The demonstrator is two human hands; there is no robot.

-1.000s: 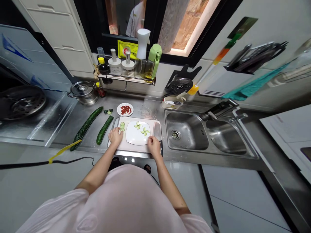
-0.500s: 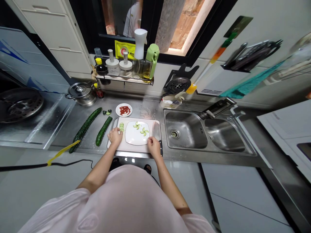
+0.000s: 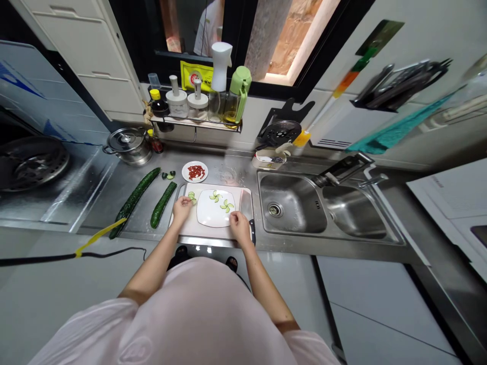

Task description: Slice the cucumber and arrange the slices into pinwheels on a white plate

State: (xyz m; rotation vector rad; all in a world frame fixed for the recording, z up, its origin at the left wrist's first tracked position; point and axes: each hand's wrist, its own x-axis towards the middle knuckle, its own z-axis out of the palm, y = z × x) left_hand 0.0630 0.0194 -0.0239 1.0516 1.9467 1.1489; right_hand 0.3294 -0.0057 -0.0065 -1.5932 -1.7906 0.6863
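Observation:
On a pale cutting board [image 3: 184, 229] lies a white square plate [image 3: 213, 217] with two pinwheels of cucumber slices [image 3: 227, 206] on it. My left hand [image 3: 182, 208] is pinched at the board's left side, beside a few loose cucumber slices [image 3: 192, 195]; whether a slice is between its fingertips is too small to tell. The fingers of my right hand [image 3: 239, 225] are curled together at the plate's lower right edge, and anything in them is hidden. A knife with a black handle [image 3: 252, 230] lies along the board's right side, next to my right hand.
Two cucumbers [image 3: 163, 205] and cucumber end pieces lie left of the board. A small plate of chopped red pieces [image 3: 196, 172] sits behind it. A lidded pot [image 3: 129, 146] stands back left, a double sink [image 3: 291, 205] at right, and a bottle shelf [image 3: 196, 123] above.
My left hand has lifted slightly off the cucumber slices and drawn its fingers into a pinch. The slices have shifted a little. My right hand has hardly moved.

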